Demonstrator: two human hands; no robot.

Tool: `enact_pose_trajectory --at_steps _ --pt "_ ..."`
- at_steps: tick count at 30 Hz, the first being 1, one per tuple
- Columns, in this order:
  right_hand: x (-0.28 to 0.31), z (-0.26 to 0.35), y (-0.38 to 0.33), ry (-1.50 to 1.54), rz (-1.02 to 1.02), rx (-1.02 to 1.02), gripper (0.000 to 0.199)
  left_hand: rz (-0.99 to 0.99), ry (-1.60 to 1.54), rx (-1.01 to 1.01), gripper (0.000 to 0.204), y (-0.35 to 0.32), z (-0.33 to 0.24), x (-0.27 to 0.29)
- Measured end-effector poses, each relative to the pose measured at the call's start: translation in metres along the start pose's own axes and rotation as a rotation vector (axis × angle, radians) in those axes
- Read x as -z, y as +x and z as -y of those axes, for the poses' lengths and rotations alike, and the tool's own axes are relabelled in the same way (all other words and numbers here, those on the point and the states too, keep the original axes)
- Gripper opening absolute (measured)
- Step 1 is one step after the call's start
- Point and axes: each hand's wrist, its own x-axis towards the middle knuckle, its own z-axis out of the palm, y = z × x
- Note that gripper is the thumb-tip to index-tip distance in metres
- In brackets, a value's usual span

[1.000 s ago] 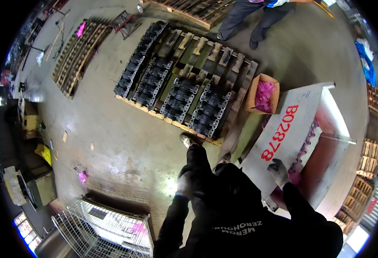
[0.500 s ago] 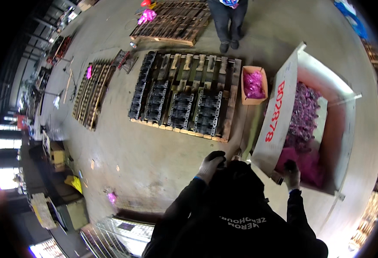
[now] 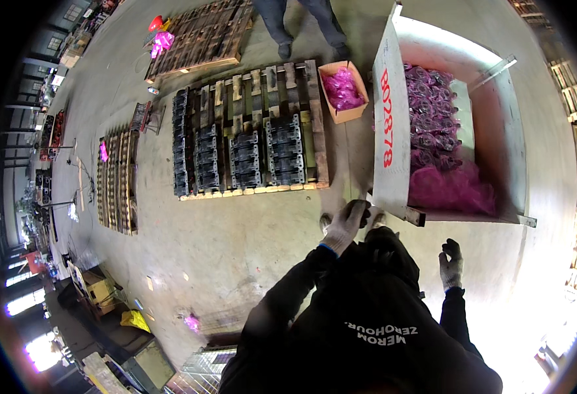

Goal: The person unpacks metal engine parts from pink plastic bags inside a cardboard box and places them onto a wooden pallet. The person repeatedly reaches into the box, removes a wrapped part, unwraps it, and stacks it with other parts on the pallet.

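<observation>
My left hand (image 3: 347, 222), in a white glove with black fingers, hangs in front of my body, left of the box's near corner. Its fingers are curled in, and whatever they hold, if anything, is hidden. My right hand (image 3: 451, 264), gloved alike, is below the near edge of the big white box, apart from it; its fingers are loosely bent and apart, with nothing seen in them. Inside the white box (image 3: 390, 125) are rows of metal parts in pink film (image 3: 431, 108). A pink plastic sheet (image 3: 443, 190) lies crumpled at the near end.
A wooden pallet (image 3: 317, 111) bears rows of black metal castings (image 3: 245, 157). A carton (image 3: 346, 115) with pink film stands between pallet and box. Two more pallets, one far (image 3: 200, 39) and one left (image 3: 117, 180), lie beyond. A person's legs (image 3: 301, 26) stand behind the carton.
My view has shifted, and the box and pallets sit differently in it. My right hand has come away from over the box's near edge. The other person's legs are now further apart.
</observation>
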Motion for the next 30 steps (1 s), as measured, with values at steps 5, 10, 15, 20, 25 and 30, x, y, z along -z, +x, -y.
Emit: enact_pose_trajectory --at_steps 5,10,15,20,25,30 --pt "0.028 -0.006 0.038 0.006 0.022 0.205 0.045 0.031 0.292 -0.299 0.027 0.021 0.040 -0.065" --pt "0.070 0.026 0.119 -0.007 0.380 0.076 0.036 0.003 1.103 -0.657 0.044 0.029 0.004 -0.140" --pt "0.027 -0.027 0.233 -0.341 0.595 0.280 0.040 -0.259 1.049 -0.230 0.040 0.077 0.072 -0.173" --pt "-0.063 -0.074 0.334 -0.592 0.719 0.624 0.044 -0.515 0.930 -0.187 0.022 0.074 0.104 -0.169" --pt "-0.139 -0.181 0.439 -0.623 0.563 0.365 0.060 -0.529 0.980 -0.111 0.022 0.094 0.082 -0.181" --pt "-0.098 -0.305 0.466 -0.796 0.631 0.704 0.066 -0.578 0.955 -0.017 0.028 0.105 0.078 -0.189"
